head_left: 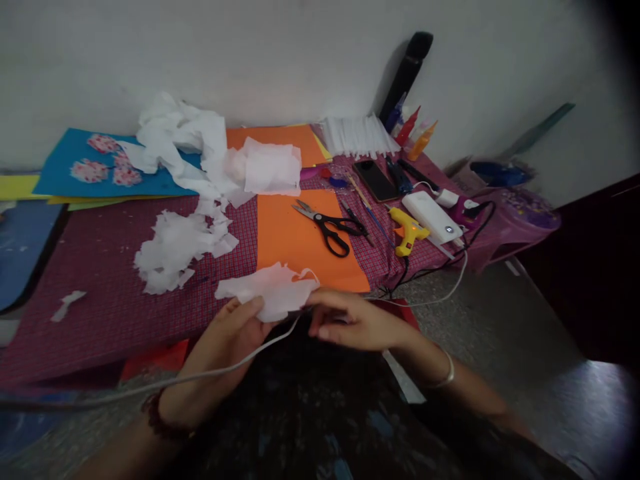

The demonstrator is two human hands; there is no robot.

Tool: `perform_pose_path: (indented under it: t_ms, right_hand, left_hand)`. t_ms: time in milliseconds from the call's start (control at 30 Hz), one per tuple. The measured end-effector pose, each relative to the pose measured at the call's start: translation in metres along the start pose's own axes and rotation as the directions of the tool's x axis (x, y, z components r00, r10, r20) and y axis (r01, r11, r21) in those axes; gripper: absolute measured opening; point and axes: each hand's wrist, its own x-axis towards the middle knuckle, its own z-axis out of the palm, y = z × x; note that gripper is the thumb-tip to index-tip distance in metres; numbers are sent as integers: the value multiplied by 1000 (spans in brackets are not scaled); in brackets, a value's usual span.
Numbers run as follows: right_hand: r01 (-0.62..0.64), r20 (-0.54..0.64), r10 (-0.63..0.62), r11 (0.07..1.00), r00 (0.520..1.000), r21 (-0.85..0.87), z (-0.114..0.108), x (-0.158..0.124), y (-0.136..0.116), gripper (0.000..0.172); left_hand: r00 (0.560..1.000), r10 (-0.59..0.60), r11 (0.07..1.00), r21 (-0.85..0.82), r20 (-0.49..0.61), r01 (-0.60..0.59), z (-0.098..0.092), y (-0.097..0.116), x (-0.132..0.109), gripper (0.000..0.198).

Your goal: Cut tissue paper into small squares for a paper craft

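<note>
White paper (274, 292) hides the left hand (227, 341) (partly).

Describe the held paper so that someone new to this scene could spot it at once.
Find the red checked cloth, then the orange sheet under the scissors. By that sheet's near left corner, the left hand holds a ragged white paper, the right hand beside it. Unlike the white scraps on the cloth, it is gripped.
</note>
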Motion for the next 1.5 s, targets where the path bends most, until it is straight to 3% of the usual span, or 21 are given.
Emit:
perform_pose_path:
  t_ms: [67,133,200,300,367,433,500,567,633,700,833,900,933,967,1033,1100,1200,1267,1333,1400,1500]
  right_hand:
    - [33,-229,-70,986,971,-163,-18,1,-3,30]
    - [23,-444,-142,965,885,-262,-38,0,-7,25]
    - [5,-541,-101,984,835,-177,-57,-4,-11,23]
    - [8,-363,34,994,931,112,-79,-13,-20,29]
    - [7,-251,38,984,967,177,-88,-16,-23,34]
    - [2,-310,17,998,950,60,-93,-14,-21,33]
    - [-52,-424,-51,972,904,-228,-94,-5,-14,28]
    - [-159,-456,-139,816,879,-556,-94,7,-4,30]
    - [-245,-426,-176,604,887,-758,-93,19,6,36]
    - [-293,-398,-150,459,905,-839,-94,28,14,41]
    - [-343,-378,-49,327,924,-881,-97,37,19,46]
    - [-359,-378,-13,287,926,-888,-101,42,19,46]
    - [-363,-378,-2,269,926,-892,-103,45,19,46]
    - [-371,-382,6,252,924,-894,-105,49,20,46]
    - [-401,-406,28,230,914,-887,-110,57,20,45]
    - [-440,-441,57,245,896,-864,-116,62,19,46]
    - [-460,-486,52,423,872,-780,-123,53,9,49]
    - [-416,-490,79,654,868,-632,-121,33,-2,52]
    - [-371,-423,213,865,881,-338,-109,6,-12,57]
    - [-379,-300,356,925,885,-18,-89,-22,-18,59]
    - [-453,-138,512,835,848,312,-52,-57,-14,64]
  left_hand:
    - [998,42,996,86,-39,-38,7,15,-3,52]
    - [993,88,978,194,-82,-70,14,30,-4,54]
    - [987,132,945,313,-91,-97,21,45,0,52]
    - [976,213,868,466,-43,-170,35,71,19,29]
    - [964,267,822,521,3,-229,44,88,38,9]
    - [948,315,803,520,41,-290,50,100,57,10]
    - [937,342,813,479,69,-331,50,103,74,19]
    - [945,319,839,442,75,-319,43,96,88,27]
    - [972,227,867,440,67,-233,27,81,99,26]
    - [992,121,876,467,23,-117,6,65,104,21]
    - [984,6,820,565,-178,97,-36,54,90,27]
    - [976,66,646,754,-208,117,-51,61,71,34]
    - [974,146,480,873,-175,85,-55,65,60,36]
    - [952,287,248,968,-104,31,-59,69,50,34]
    - [868,471,-234,971,159,-51,-59,70,35,22]
    - [808,398,-523,831,434,-189,-53,63,31,13]
    - [770,117,-677,617,627,-400,-37,44,45,16]
    - [787,-21,-724,534,617,-438,-25,34,61,16]
    - [803,-123,-754,471,583,-458,-16,28,75,14]
    - [808,-191,-773,422,558,-474,-10,26,86,16]
    - [825,-198,-796,404,529,-450,-9,27,95,21]
